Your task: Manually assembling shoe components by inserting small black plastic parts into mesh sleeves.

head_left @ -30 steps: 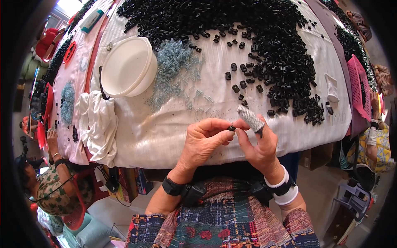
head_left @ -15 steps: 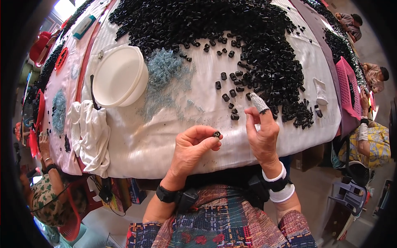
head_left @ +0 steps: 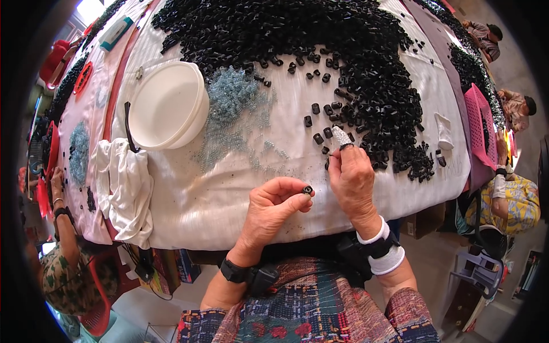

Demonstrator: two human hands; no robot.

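My left hand (head_left: 274,208) is pinched around a small black ring-shaped part (head_left: 307,190), its round opening showing between thumb and fingertips. To the right and farther up, my right hand (head_left: 353,180) reaches over the cloth, a white cover (head_left: 342,136) on its outstretched index finger. The thumb is spread apart from that finger, beside a black part (head_left: 327,164) partly hidden by the hand. Several loose short black cylinders (head_left: 318,138) lie just beyond the fingers. They border a large black pile (head_left: 374,91) of similar parts.
A white basin (head_left: 168,106) stands at the left, beside a heap of clear bluish rings (head_left: 231,94). A crumpled white cloth (head_left: 123,191) hangs over the front edge. A spare white finger cover (head_left: 443,131) and a pink basket (head_left: 480,128) lie right. Other people work at both sides.
My right hand has moved left and its covered fingertip now points among the loose black cylinders. My left hand keeps its pinch on the black part. The whole view has shifted slightly.
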